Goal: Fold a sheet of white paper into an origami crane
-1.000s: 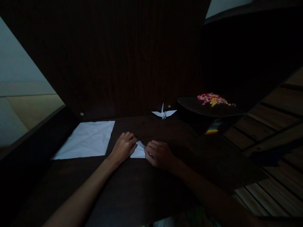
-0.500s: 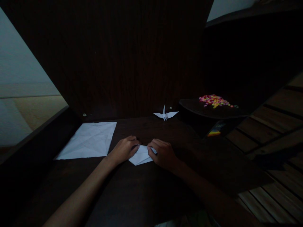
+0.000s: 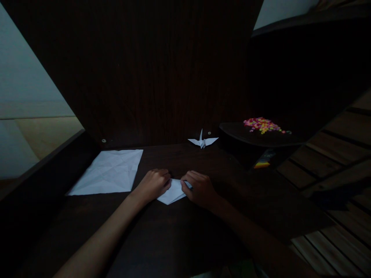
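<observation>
A small piece of folded white paper (image 3: 173, 192) lies on the dark wooden desk, one pointed corner facing me. My left hand (image 3: 157, 183) is closed at its left edge, fingers curled in and pressing on the sheet. At the right edge my right hand (image 3: 199, 188) pinches the paper between thumb and fingers. Both hands cover parts of the folded piece, so its full outline is hidden. Beyond them, against the back panel, stands a white paper crane (image 3: 202, 143) with its wings spread.
A larger creased white sheet (image 3: 108, 172) lies flat at the left. On the right, a rounded shelf (image 3: 232, 131) bears a heap of small colourful pieces (image 3: 263, 125), with a rainbow-striped item (image 3: 262, 165) beneath it. A low dark side board (image 3: 43, 164) borders the left.
My left hand has curled further and now presses on the paper's left part. The upper edge and creases of the folded paper look different. My right hand has stayed nearly still.
</observation>
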Tool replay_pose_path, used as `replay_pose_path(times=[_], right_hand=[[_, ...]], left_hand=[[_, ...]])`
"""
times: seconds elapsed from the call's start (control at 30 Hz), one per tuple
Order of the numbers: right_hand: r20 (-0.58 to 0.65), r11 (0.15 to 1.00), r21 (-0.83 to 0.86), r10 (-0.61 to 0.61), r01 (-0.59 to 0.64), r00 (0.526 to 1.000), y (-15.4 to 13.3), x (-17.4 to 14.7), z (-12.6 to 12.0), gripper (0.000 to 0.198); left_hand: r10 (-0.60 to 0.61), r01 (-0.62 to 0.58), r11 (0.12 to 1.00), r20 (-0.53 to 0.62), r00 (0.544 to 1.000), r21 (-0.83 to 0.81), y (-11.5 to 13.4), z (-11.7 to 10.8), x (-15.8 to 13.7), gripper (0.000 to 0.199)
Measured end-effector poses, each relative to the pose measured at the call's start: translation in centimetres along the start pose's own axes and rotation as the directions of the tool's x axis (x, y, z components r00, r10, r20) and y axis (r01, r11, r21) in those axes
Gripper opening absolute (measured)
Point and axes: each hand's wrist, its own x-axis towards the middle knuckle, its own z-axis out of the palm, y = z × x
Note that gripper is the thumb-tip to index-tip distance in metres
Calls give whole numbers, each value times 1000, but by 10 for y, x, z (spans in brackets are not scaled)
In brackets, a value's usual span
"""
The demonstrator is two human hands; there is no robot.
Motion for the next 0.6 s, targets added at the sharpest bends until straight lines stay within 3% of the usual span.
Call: replay_pose_path(times=[0.3, 0.6], right_hand=[[0, 999, 32, 1, -1, 1000, 1, 0, -2, 14], [58, 998, -52, 46, -43, 997, 5, -1, 3, 10]], left_hand=[[9, -10, 999, 25, 1000, 52, 0, -4, -3, 16], [13, -14, 1000, -45, 999, -9, 3, -1, -2, 16]])
